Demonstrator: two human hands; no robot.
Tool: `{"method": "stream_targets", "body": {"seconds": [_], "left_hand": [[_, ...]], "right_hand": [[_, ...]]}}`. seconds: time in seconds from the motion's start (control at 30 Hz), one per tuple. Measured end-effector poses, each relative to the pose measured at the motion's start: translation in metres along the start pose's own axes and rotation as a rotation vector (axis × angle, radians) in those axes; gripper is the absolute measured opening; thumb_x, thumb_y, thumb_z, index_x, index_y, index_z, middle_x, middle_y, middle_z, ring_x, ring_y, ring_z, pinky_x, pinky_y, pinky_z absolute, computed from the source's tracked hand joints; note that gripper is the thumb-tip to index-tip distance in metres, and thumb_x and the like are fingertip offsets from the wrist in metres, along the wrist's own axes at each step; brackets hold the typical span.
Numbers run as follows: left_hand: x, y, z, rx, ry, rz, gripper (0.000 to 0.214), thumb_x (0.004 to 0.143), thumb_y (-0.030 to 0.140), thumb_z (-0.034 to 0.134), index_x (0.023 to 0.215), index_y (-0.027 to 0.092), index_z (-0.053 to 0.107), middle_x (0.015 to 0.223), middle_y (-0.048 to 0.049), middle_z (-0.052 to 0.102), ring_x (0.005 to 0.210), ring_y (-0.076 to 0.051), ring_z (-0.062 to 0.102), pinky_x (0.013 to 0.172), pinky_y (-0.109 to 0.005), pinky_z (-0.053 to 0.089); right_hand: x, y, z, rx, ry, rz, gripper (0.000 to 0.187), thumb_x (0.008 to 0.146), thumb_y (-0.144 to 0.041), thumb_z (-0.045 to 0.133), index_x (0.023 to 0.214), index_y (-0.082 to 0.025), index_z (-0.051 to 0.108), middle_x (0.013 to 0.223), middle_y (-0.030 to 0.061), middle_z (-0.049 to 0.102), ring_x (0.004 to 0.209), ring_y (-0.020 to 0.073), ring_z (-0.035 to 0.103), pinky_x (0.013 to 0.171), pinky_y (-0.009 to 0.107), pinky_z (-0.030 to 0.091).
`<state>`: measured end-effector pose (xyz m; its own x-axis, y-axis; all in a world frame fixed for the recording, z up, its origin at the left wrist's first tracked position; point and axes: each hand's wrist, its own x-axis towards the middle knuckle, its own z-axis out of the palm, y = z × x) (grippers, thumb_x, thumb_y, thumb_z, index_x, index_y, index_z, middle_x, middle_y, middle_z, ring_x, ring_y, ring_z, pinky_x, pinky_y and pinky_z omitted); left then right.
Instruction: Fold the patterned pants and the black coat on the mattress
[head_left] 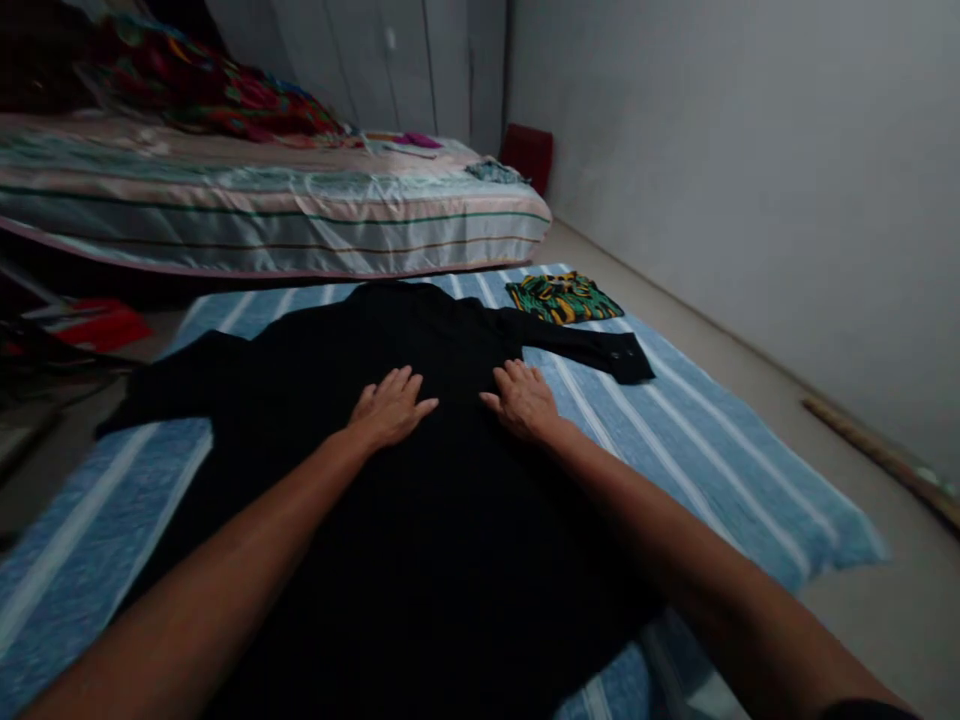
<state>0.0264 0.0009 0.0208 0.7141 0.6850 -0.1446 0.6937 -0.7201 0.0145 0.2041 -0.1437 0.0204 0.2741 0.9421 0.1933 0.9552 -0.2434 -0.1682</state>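
Observation:
A black long-sleeved shirt [442, 560] lies spread out with its collar end away from me and its sleeves out to both sides. Flat on its upper part rests my left hand [391, 407], open, fingers stretched forward. My right hand [523, 400] is also open and lies palm down on the shirt, a short way to the right. Under the shirt is a blue cloth with white stripes [720, 460]. Beyond the right sleeve sits a folded green, yellow and black patterned garment [564, 298].
Behind stands a bed with a shiny striped cover [300, 215] and a red floral blanket [225, 95]. A red object [527, 155] is by the grey wall [735, 150]. A long wooden piece [877, 455] lies on the floor at right. Another red item [112, 325] is at left.

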Motion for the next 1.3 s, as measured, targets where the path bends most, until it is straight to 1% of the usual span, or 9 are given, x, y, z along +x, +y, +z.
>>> {"method": "stream_targets", "body": {"seconds": [0.13, 0.2, 0.3, 0.4, 0.5, 0.67, 1.03, 1.17, 1.3], "left_hand": [[-0.003, 0.022, -0.011, -0.030, 0.078, -0.069, 0.061, 0.092, 0.050, 0.025, 0.134, 0.010, 0.040, 0.150, -0.0193, 0.022, 0.138, -0.032, 0.019, 0.106, -0.051, 0.024], [-0.012, 0.039, -0.014, -0.054, 0.084, -0.103, 0.062, 0.091, 0.051, 0.024, 0.133, 0.009, 0.042, 0.149, -0.0209, 0.023, 0.138, -0.033, 0.020, 0.105, -0.050, 0.025], [-0.025, 0.059, -0.013, -0.035, 0.112, -0.126, 0.064, 0.091, 0.051, 0.024, 0.134, 0.005, 0.040, 0.148, -0.0230, 0.024, 0.138, -0.034, 0.020, 0.106, -0.049, 0.025], [-0.033, 0.070, -0.008, -0.020, 0.108, -0.143, 0.066, 0.091, 0.050, 0.024, 0.135, 0.003, 0.039, 0.148, -0.0244, 0.024, 0.137, -0.035, 0.020, 0.106, -0.049, 0.024], [-0.034, 0.071, 0.000, -0.014, 0.095, -0.130, 0.068, 0.091, 0.052, 0.022, 0.137, 0.004, 0.036, 0.148, -0.0235, 0.025, 0.137, -0.035, 0.020, 0.107, -0.050, 0.023], [-0.031, 0.069, 0.006, 0.003, 0.093, -0.113, 0.070, 0.091, 0.053, 0.018, 0.139, 0.005, 0.032, 0.148, -0.0220, 0.026, 0.138, -0.035, 0.019, 0.107, -0.051, 0.022], [-0.036, 0.069, 0.006, 0.022, 0.164, -0.023, 0.065, 0.094, 0.052, 0.023, 0.133, 0.002, 0.036, 0.144, -0.0242, 0.031, 0.133, -0.036, 0.026, 0.103, -0.052, 0.026], [-0.035, 0.069, 0.007, 0.030, 0.158, -0.037, 0.063, 0.094, 0.050, 0.023, 0.134, 0.002, 0.035, 0.145, -0.0245, 0.029, 0.134, -0.036, 0.024, 0.104, -0.052, 0.025], [-0.034, 0.071, 0.005, 0.035, 0.134, -0.050, 0.064, 0.094, 0.051, 0.023, 0.134, 0.002, 0.035, 0.145, -0.0241, 0.030, 0.134, -0.036, 0.024, 0.104, -0.051, 0.025]], "right_hand": [[-0.019, -0.007, -0.004, 0.037, -0.043, 0.161, 0.050, 0.092, -0.053, 0.035, 0.114, -0.012, 0.054, 0.122, 0.0153, 0.052, 0.119, 0.0286, 0.042, 0.098, 0.043, 0.031], [-0.026, -0.014, -0.009, 0.076, -0.014, 0.225, 0.052, 0.093, -0.054, 0.033, 0.114, -0.011, 0.053, 0.123, 0.0162, 0.051, 0.119, 0.0293, 0.041, 0.099, 0.045, 0.030], [-0.032, -0.028, -0.017, 0.126, 0.077, 0.175, 0.058, 0.092, -0.057, 0.029, 0.119, -0.010, 0.050, 0.128, 0.0178, 0.047, 0.127, 0.0306, 0.034, 0.104, 0.047, 0.023], [-0.038, -0.036, -0.017, 0.147, 0.056, 0.157, 0.064, 0.091, -0.060, 0.029, 0.123, -0.008, 0.047, 0.132, 0.0198, 0.045, 0.131, 0.0323, 0.028, 0.107, 0.048, 0.019], [-0.047, -0.031, -0.008, 0.157, -0.021, 0.247, 0.065, 0.090, -0.060, 0.032, 0.123, -0.006, 0.047, 0.137, 0.0223, 0.040, 0.132, 0.0335, 0.026, 0.107, 0.049, 0.019], [-0.056, -0.019, 0.005, 0.170, 0.007, 0.294, 0.064, 0.092, -0.057, 0.030, 0.128, -0.005, 0.043, 0.143, 0.0214, 0.033, 0.136, 0.0331, 0.019, 0.108, 0.049, 0.015], [-0.055, -0.017, 0.008, 0.162, 0.036, 0.291, 0.061, 0.092, -0.057, 0.031, 0.123, -0.008, 0.047, 0.140, 0.0195, 0.038, 0.133, 0.0331, 0.025, 0.107, 0.050, 0.019], [-0.056, -0.018, 0.004, 0.164, 0.049, 0.301, 0.057, 0.092, -0.054, 0.034, 0.121, -0.007, 0.048, 0.140, 0.0198, 0.039, 0.133, 0.0325, 0.026, 0.107, 0.050, 0.019], [-0.057, -0.018, 0.000, 0.181, 0.004, 0.304, 0.058, 0.093, -0.054, 0.030, 0.124, -0.007, 0.045, 0.142, 0.0199, 0.035, 0.135, 0.0314, 0.020, 0.108, 0.050, 0.014]]}}
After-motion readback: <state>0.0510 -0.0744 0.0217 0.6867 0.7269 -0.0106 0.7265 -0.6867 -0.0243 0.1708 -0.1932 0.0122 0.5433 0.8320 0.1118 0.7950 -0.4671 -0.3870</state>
